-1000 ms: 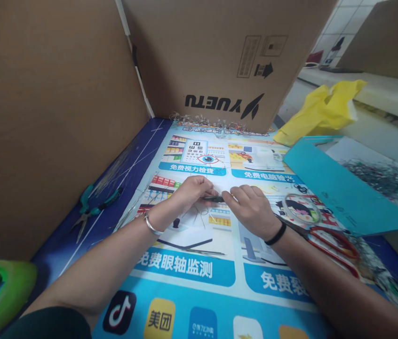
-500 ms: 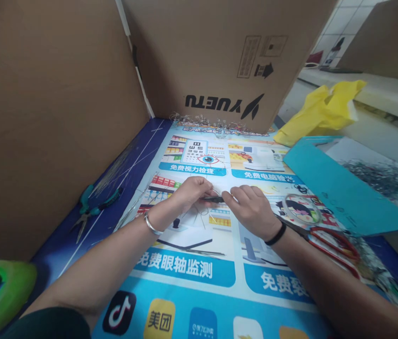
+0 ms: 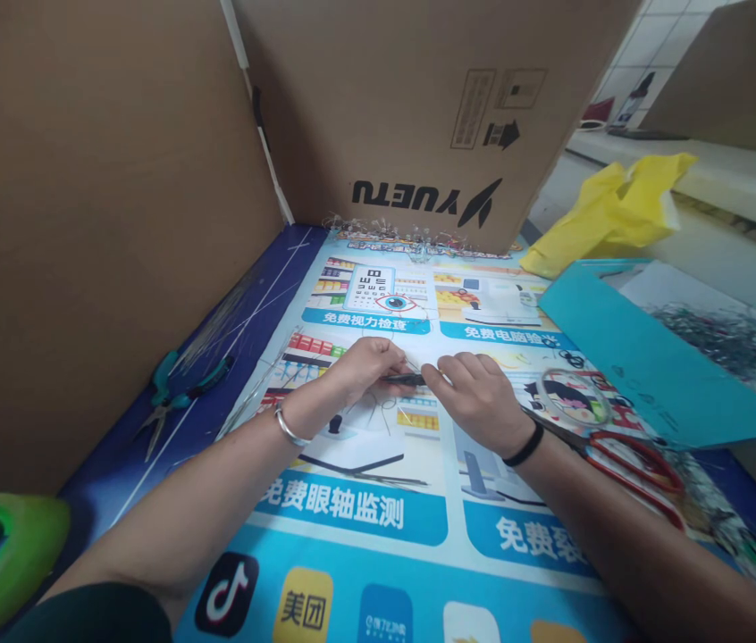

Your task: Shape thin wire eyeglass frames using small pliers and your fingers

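My left hand (image 3: 371, 364) is closed, fingertips pinched together at a thin pale wire (image 3: 411, 364). My right hand (image 3: 475, 397) is wrapped round a slim dark tool (image 3: 406, 379), whose tip reaches under my left fingers; its exact kind is hard to make out. Fine curved wires (image 3: 382, 413) show just below the hands, over a printed sheet (image 3: 378, 545). To the right of my right wrist lie red-handled scissors (image 3: 636, 464) and a roll of clear tape (image 3: 572, 397).
Teal-handled pliers (image 3: 173, 393) lie left, near loose wires (image 3: 221, 321). A green tape roll (image 3: 29, 554) sits at lower left. Cardboard walls (image 3: 418, 107) stand behind and left. At right are a blue folder (image 3: 659, 375), a tangled wire heap (image 3: 719, 339) and a yellow bag (image 3: 612, 210).
Almost nothing differs. My left hand has shifted very slightly, while the right hand and the dark tool keep their place.
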`<state>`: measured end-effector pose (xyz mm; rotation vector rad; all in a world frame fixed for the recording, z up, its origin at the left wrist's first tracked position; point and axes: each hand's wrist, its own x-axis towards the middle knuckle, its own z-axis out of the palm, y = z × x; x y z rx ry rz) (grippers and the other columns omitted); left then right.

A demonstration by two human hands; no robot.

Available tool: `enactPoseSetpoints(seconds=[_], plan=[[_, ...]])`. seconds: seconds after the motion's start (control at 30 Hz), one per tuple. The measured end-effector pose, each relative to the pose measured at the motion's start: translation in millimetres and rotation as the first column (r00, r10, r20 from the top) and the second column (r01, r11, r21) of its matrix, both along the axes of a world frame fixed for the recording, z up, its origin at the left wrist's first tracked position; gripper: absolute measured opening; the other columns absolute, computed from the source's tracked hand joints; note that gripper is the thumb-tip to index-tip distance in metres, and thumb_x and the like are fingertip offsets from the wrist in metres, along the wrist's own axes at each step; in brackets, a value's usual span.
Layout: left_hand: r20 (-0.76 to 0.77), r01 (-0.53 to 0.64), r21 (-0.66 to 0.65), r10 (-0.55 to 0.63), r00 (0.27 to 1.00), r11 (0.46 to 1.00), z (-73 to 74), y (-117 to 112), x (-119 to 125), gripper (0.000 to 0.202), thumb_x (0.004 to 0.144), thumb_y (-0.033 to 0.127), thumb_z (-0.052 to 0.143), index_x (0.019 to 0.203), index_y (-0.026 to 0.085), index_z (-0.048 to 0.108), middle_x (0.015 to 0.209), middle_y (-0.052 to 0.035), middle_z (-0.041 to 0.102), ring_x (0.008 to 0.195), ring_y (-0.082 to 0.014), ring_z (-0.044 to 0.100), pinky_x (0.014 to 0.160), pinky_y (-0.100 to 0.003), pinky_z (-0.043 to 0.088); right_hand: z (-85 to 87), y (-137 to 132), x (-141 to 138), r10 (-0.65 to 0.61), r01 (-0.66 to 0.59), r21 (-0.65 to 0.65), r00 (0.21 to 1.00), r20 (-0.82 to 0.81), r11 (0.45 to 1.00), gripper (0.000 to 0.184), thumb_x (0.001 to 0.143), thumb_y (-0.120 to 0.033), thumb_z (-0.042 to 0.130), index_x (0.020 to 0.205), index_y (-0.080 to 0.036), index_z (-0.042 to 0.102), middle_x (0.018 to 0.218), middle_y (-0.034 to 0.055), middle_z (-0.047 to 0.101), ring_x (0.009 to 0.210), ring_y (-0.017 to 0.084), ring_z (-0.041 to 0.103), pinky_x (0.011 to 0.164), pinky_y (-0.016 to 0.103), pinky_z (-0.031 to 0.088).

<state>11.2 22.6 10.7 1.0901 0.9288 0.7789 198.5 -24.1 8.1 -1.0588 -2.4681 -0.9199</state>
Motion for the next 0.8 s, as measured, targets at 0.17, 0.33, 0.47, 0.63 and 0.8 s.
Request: enactPoseSetpoints(seconds=[0.17, 0.33, 0.47, 0.63, 0.8], plan=[[0.005, 0.006, 0.012, -0.006, 1.000, 1.000, -1.3, 0.5, -0.2, 0.014, 0.070, 0.021, 0.063, 0.065, 0.012, 0.054, 0.062, -0.0040, 0.059, 0.053, -0.0085, 0.053, 0.053, -0.023, 0.046, 0.0, -0.1, 0.3, 0.014, -0.015, -0.014, 1.000, -0.021, 1.000, 0.020, 0.087, -0.013, 0.044, 0.096, -0.019, 0.061, 0.079, 0.0054, 0.057, 0.076, 0.018, 0.041, 0.066, 0.034, 0.025], [0.023, 0.004, -0.017, -0.004, 1.000, 1.000, -0.6, -0.2, 0.5, 0.012, 0.070, 0.018, 0.062, 0.064, 0.012, 0.053, 0.061, -0.0029, 0.057, 0.052, -0.0082, 0.053, 0.052, -0.022, 0.047, 0.2, -0.6, -0.4, 0.002, -0.002, 0.006, 1.000, -0.003, 1.000, 0.019, 0.088, -0.014, 0.044, 0.095, -0.019, 0.061, 0.078, 0.0049, 0.057, 0.074, 0.018, 0.040, 0.066, 0.034, 0.025], [0.009, 0.000, -0.013, 0.000, 1.000, 1.000, -2.5, 0.8, -0.3, 0.014, 0.072, 0.022, 0.063, 0.068, 0.012, 0.055, 0.064, -0.0042, 0.059, 0.054, -0.0086, 0.055, 0.052, -0.021, 0.047, -0.5, -0.1, -0.7, -0.001, 0.001, -0.002, 1.000, -0.015, 1.000, 0.018, 0.087, -0.014, 0.045, 0.095, -0.018, 0.061, 0.076, 0.0047, 0.055, 0.072, 0.017, 0.039, 0.064, 0.034, 0.024], [0.008, 0.010, -0.003, -0.010, 1.000, 1.000, -7.7, 3.7, -2.4, 0.018, 0.075, 0.028, 0.062, 0.071, 0.012, 0.055, 0.069, -0.0056, 0.062, 0.056, -0.0098, 0.057, 0.054, -0.024, 0.049, -2.5, 0.5, -1.4, 0.000, -0.003, -0.040, 0.999, -0.054, 0.999, 0.019, 0.087, -0.013, 0.045, 0.094, -0.018, 0.061, 0.074, 0.0048, 0.054, 0.072, 0.017, 0.039, 0.064, 0.034, 0.025], [-0.048, -0.014, 0.043, 0.016, 0.999, 0.999, -4.8, 3.8, -1.5, 0.015, 0.077, 0.026, 0.060, 0.069, 0.013, 0.055, 0.067, -0.0033, 0.060, 0.059, -0.0104, 0.057, 0.054, -0.024, 0.049, -4.3, -0.9, -3.3, -0.026, 0.022, -0.064, 0.998, -0.051, 0.998, 0.018, 0.086, -0.014, 0.045, 0.093, -0.017, 0.062, 0.073, 0.0047, 0.054, 0.071, 0.017, 0.039, 0.063, 0.033, 0.025]])
